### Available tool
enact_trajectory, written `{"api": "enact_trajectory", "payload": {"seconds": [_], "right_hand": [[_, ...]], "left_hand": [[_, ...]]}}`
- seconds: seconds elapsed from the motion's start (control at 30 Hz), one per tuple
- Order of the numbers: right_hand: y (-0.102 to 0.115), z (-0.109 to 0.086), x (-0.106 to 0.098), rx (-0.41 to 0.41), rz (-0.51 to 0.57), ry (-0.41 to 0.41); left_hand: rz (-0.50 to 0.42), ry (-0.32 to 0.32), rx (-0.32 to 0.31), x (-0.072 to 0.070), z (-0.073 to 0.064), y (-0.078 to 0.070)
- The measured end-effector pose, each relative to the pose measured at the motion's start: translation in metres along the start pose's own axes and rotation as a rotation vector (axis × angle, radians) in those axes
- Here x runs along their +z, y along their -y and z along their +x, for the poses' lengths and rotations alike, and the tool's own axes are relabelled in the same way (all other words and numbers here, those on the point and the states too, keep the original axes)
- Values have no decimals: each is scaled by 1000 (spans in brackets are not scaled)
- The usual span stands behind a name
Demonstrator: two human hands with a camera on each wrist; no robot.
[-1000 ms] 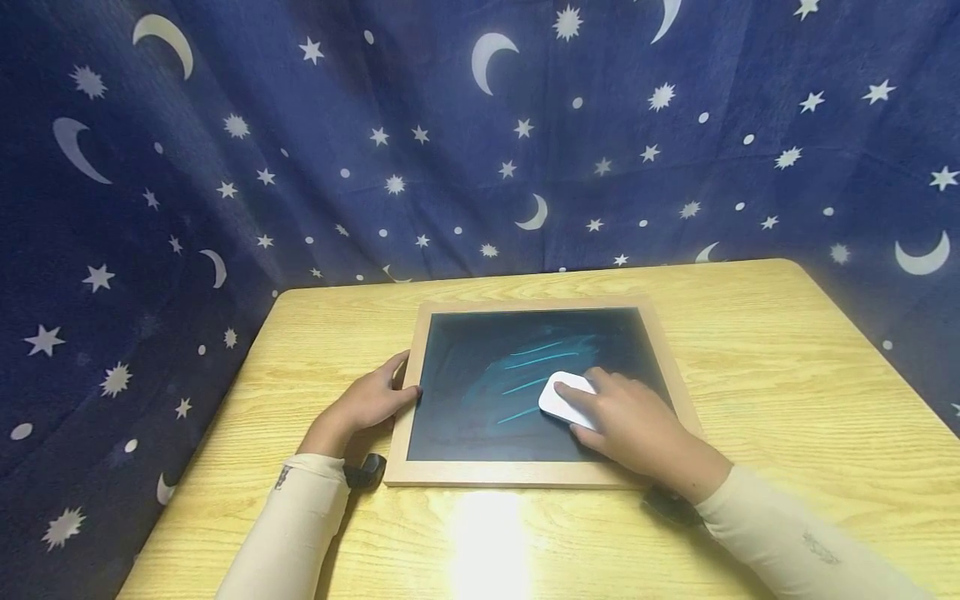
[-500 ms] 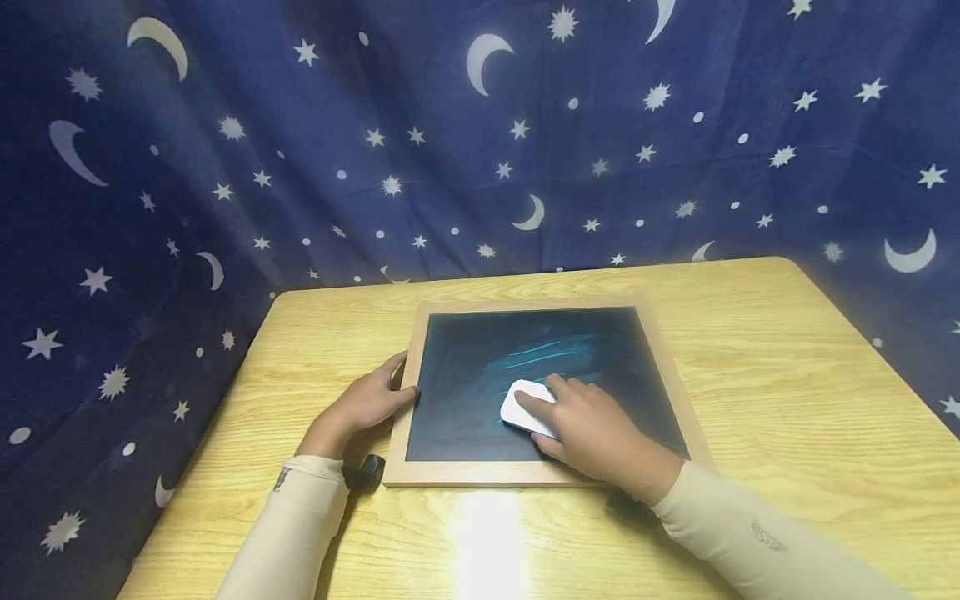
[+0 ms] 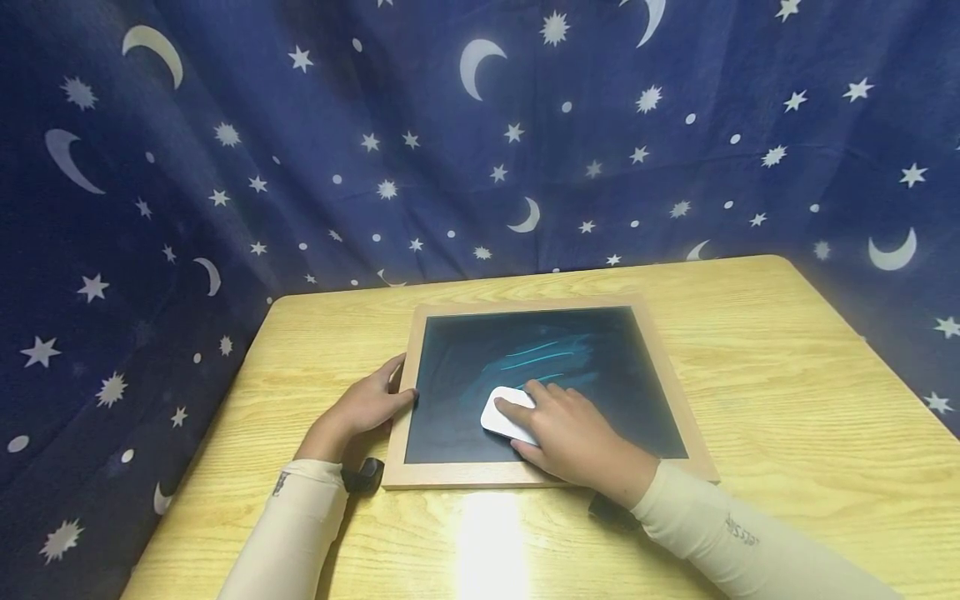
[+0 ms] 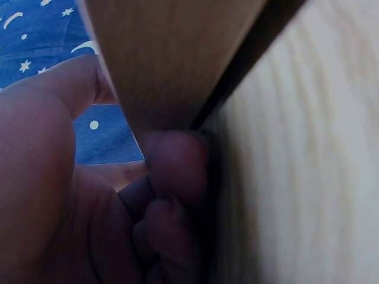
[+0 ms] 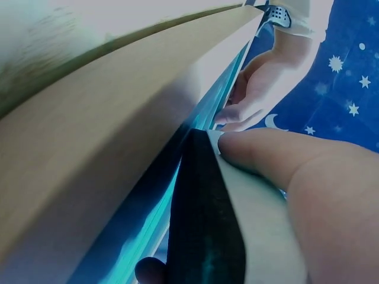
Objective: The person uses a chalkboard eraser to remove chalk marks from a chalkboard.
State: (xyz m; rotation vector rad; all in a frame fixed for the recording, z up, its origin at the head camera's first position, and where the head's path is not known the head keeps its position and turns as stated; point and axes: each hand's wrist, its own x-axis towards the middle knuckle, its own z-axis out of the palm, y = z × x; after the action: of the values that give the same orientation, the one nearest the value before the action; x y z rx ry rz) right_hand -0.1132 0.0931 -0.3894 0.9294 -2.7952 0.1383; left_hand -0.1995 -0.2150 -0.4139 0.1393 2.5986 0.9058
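Observation:
A small chalkboard (image 3: 457, 350) in a light wooden frame lies flat on the table, with blue-green chalk lines and a smeared haze around them. My left hand (image 3: 367, 406) grips the frame's left side, its thumb on top; in the left wrist view, curled fingertips (image 4: 177, 163) touch the frame's outer edge (image 4: 172, 59) at the tabletop. In my right hand (image 3: 573, 433) is a white-backed eraser (image 3: 501, 415), held against the lower middle of the board. The right wrist view shows the eraser's dark felt side (image 5: 204, 225) against the board; part of the chalk lies hidden beneath the hand.
The wood-grain table (image 3: 765, 358) extends beyond the board on every side. A blue curtain (image 3: 420, 108) with moons and stars hangs behind it and to the left. Black straps with small devices sit at both wrists, the left device (image 3: 365, 475) close to the frame's corner.
My right hand has slid the eraser left and slightly toward me across the board. The lowest chalk lines at left no longer show. The left hand stays on the frame.

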Motion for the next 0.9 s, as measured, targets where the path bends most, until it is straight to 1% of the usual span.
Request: {"api": "enact_trajectory", "payload": {"seconds": [0.17, 0.4, 0.7, 0.9], "right_hand": [[-2, -1, 1, 14, 6, 5], [-12, -5, 1, 54, -37, -19], [-34, -20, -4, 139, -46, 0], [-54, -34, -6, 162, -47, -21]], "left_hand": [[-2, 3, -8, 0, -1, 0], [17, -4, -2, 0, 0, 0], [47, -3, 4, 0, 0, 0], [35, -3, 15, 0, 0, 0]]}}
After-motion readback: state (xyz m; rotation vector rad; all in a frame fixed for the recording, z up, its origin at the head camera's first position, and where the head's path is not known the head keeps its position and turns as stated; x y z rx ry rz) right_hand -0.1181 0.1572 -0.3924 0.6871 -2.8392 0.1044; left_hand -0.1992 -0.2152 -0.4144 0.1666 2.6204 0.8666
